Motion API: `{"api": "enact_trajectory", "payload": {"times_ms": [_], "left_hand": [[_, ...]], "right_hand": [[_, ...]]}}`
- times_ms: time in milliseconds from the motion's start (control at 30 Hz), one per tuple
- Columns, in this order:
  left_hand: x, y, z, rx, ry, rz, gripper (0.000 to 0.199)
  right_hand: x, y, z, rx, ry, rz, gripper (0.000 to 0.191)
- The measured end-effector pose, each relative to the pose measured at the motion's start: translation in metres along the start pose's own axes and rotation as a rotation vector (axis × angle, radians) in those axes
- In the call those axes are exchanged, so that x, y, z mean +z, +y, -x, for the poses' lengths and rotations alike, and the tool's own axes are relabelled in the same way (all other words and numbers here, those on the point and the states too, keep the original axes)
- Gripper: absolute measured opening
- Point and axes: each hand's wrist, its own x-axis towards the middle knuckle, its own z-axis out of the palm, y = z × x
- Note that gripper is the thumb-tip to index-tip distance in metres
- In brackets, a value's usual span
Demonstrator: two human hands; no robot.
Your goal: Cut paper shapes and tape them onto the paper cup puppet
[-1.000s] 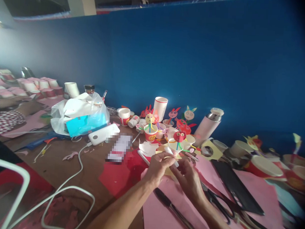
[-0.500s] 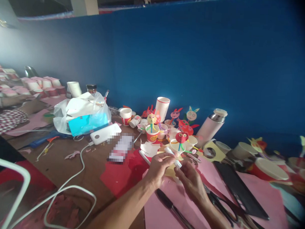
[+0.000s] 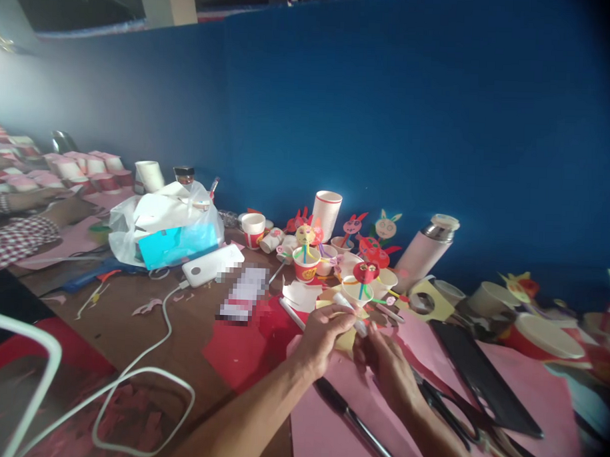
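Observation:
My left hand [image 3: 324,336] pinches a small white tube [image 3: 341,300] over the pink paper [image 3: 328,416]. On the other end of the tube, the fingers of my right hand [image 3: 383,358] are closed around its clear tip. Just beyond my fingers stands a paper cup [image 3: 357,291] with a red round face [image 3: 366,272] on it. A black pen [image 3: 361,427] lies on the pink paper below my hands. Black scissors [image 3: 449,410] rest beside my right forearm.
Decorated paper cups [image 3: 305,263] and a pink thermos [image 3: 424,249] stand along the blue wall. A white power bank [image 3: 213,265], its looping cable and a phone [image 3: 243,293] lie left. A black tablet [image 3: 487,378] lies right. Another person's checkered sleeve [image 3: 19,242] shows far left.
My right hand's fingers have closed further round the tube's clear end, covering more of it. The view has shifted slightly.

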Motion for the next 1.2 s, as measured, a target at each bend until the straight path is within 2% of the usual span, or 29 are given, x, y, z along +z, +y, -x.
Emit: {"api": "enact_trajectory", "payload": {"times_ms": [100,233,300,433,567,667,800,1000,1100,1200], "left_hand": [[0.001,0.001,0.001,-0.007,0.002,-0.009,0.016],[0.002,0.001,0.002,-0.037,0.000,-0.018,0.017],[0.002,0.001,0.002,-0.035,0.008,-0.029,0.019],[0.001,-0.001,0.001,-0.008,0.005,-0.046,0.020],[0.000,-0.003,0.000,-0.020,0.019,-0.057,0.024],[0.001,-0.003,0.001,-0.017,0.026,-0.050,0.023],[0.005,-0.002,0.003,-0.066,-0.041,-0.042,0.025],[0.006,0.000,0.005,-0.083,-0.068,-0.047,0.022],[0.005,0.001,0.004,-0.089,0.005,-0.102,0.022],[0.001,0.003,0.002,-0.118,0.042,-0.238,0.017]], "right_hand": [[0.000,0.002,0.001,0.055,-0.031,-0.050,0.053],[-0.001,0.003,-0.001,-0.075,0.030,0.018,0.034],[-0.001,0.003,-0.002,-0.034,0.016,-0.020,0.034],[0.001,0.003,-0.001,0.109,-0.007,-0.120,0.050],[0.004,0.002,0.000,0.058,-0.004,-0.153,0.041],[0.007,0.000,0.002,0.110,0.022,-0.206,0.043],[0.012,-0.005,0.004,0.031,0.032,-0.163,0.041],[0.006,-0.004,0.001,-0.112,0.218,0.050,0.034],[-0.008,-0.003,-0.002,-0.170,0.322,0.101,0.033],[-0.022,-0.008,-0.004,-0.233,0.406,0.035,0.031]]}}
